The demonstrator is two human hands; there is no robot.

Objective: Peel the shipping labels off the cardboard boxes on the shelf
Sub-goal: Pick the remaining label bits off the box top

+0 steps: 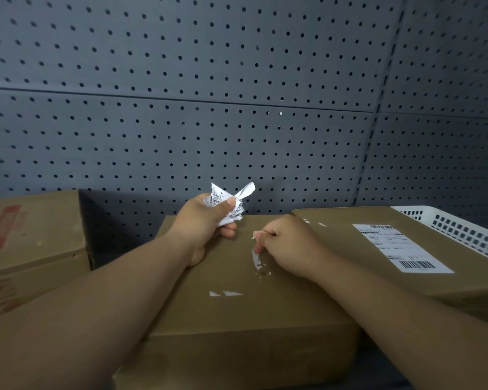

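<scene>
Looking at the middle box (237, 305) first: its label is mostly off. What's left on the lid is a leftover strip (258, 260) of torn white paper running down near the centre, plus two small scraps (226, 293) closer to me. So that one's nearly done, but not clean yet.

My right hand (285, 243) sits on the lid w/ fingers curled tight, tips down at the top end of the strip. It looks like thumb & forefinger pinch a bit of it, tho the view is small there. My left hand (200, 220) is raised just above the far edge of the same box, fist closed round the crumpled label (231, 202), a white wad w/ print showing & ends sticking out the top.

Just beside it, to the right, the right box (350, 249) has its full label (400, 247) flat & untouched, barcode & all. That's the next big job, I reckon. The left box (31, 235), apart from the middle one, shows red print but no shipping label on the faces I can see; other sides are hidden, so can't rule one out.

Further out: a white basket (462, 232) at the far right touching the right box, & grey pegboard (237, 108) behind everything.

Est: one label mostly removed, bits to pick off, at least one whole label left.
</scene>
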